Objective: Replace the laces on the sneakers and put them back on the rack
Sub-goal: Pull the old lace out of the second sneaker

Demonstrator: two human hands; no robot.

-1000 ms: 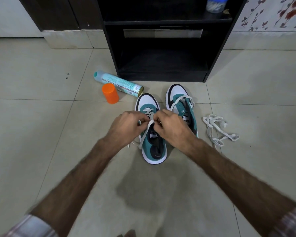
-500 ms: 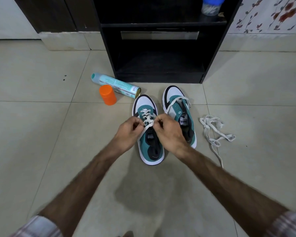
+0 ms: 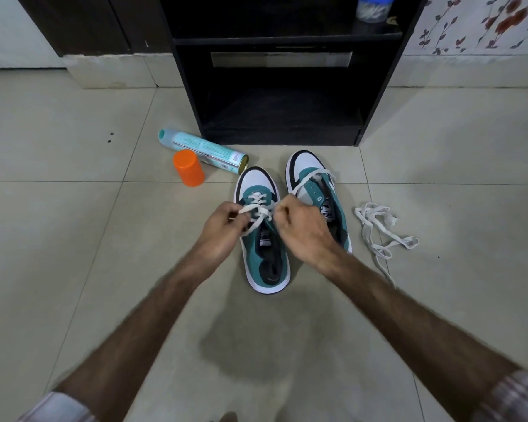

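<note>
Left hand: left hand (image 3: 223,229) at frame centre, fingers curled, pinching one end of the white lace (image 3: 258,210) at the left side of the near sneaker.
Right hand: right hand (image 3: 302,229) just right of it, fingers curled in a pinch on the other end of that lace, partly covering the second shoe's inner side.
Near sneaker: teal, white and black sneaker (image 3: 264,254) on the floor at centre, toe pointing up the frame, laced across its lower eyelets only.
Second sneaker: right sneaker (image 3: 311,175) just beside it, slightly farther up, a lace loosely threaded near its toe.
Loose lace: spare lace (image 3: 381,229) lying tangled on the tiles right of the shoes.
Rack: black rack (image 3: 281,86) at upper centre, lower shelf dark with nothing visible in it; on the upper shelf, a clear jar (image 3: 372,7) with blue lid, contents unclear.
Spray can: pale teal can (image 3: 201,149) lying on its side, upper left of the shoes.
Cap: orange cap (image 3: 188,167) standing touching the can.
</note>
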